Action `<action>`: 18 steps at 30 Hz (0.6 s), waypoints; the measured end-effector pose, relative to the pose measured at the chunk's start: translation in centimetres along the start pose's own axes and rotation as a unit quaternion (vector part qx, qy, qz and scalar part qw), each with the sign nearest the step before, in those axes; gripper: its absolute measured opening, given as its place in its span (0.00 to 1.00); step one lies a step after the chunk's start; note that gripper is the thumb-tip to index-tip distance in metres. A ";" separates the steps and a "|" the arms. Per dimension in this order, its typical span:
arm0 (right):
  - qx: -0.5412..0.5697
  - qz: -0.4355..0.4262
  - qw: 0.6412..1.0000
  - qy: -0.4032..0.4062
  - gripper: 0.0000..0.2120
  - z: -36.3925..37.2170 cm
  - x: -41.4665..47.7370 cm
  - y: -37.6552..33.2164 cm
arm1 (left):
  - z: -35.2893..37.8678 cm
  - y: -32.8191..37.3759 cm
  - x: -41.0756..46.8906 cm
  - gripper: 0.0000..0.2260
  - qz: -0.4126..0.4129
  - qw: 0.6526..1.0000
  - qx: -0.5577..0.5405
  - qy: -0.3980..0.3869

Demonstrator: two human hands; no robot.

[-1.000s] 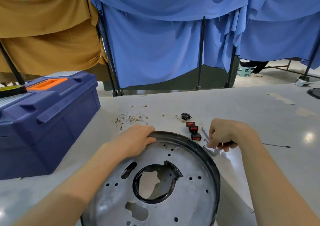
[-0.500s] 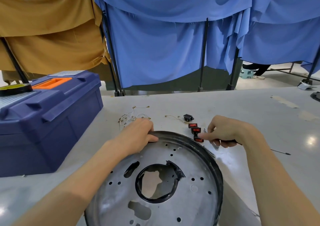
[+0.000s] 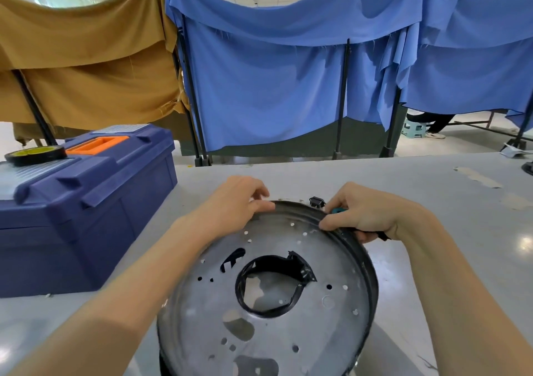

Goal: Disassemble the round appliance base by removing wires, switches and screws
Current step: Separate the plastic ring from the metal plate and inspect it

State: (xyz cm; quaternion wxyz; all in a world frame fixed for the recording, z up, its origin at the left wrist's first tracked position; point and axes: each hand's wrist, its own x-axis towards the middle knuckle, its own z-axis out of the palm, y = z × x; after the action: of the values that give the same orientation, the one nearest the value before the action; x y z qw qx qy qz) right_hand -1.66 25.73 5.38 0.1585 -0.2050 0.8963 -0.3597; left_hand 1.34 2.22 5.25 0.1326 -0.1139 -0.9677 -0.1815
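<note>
The round metal appliance base [image 3: 288, 318] stands tilted up toward me, showing its holed plate and a black-edged central opening. My left hand [image 3: 230, 205] grips the far rim at the top left. My right hand [image 3: 366, 214] holds a teal-and-black-handled screwdriver [image 3: 337, 210] in its curled fingers, and its thumb presses on the rim at the top right. A loose black switch [image 3: 316, 201] lies on the table just behind the rim. The removed wires and red switches are hidden behind the base.
A dark blue toolbox [image 3: 86, 202] with an orange handle stands at the left, with a roll of black tape [image 3: 34, 154] on its lid. The grey table [image 3: 447, 211] stretches to the right. Blue and tan curtains hang behind it.
The base has been lifted and tilted up toward me. My right hand came off the table beside the red switches, now holds the screwdriver, and has moved onto the rim.
</note>
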 end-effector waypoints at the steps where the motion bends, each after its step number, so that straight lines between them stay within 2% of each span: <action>1: 0.013 0.003 1.000 0.013 0.12 -0.4 -0.1 0.3 | -0.5 0.3 0.0 0.17 0.013 1.000 -0.001 0.009; 4: 0.073 0.014 0.995 0.067 0.13 -1.3 -0.3 1.4 | -2.2 1.4 -0.1 0.21 0.037 0.999 -0.027 0.028; 8: 0.140 0.028 0.976 0.167 0.17 -1.9 0.3 1.9 | -3.8 3.2 -0.3 0.36 0.070 0.994 -0.054 0.058; 10: 0.158 0.024 0.962 0.222 0.16 -1.7 0.9 1.8 | -3.9 4.1 -0.4 0.39 0.086 0.991 -0.084 0.052; 13: 0.185 0.033 0.938 0.292 0.09 -0.6 2.0 1.2 | -3.3 5.5 -1.0 0.32 0.103 0.989 -0.109 0.011; 15: 0.202 0.042 0.925 0.321 0.05 0.3 2.7 0.8 | -2.4 5.8 -1.2 0.30 0.108 0.992 -0.062 -0.011; 18: 0.217 0.040 0.911 0.348 0.07 1.7 3.7 0.3 | -0.5 5.6 -1.5 0.24 0.097 0.995 0.017 -0.025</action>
State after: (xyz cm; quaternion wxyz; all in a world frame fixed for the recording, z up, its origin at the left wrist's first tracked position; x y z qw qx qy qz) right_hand -4.26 23.17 3.50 -0.1089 0.0092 0.8018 -0.5876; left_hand 4.39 6.80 7.04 0.1274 -0.2097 -0.9580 -0.1486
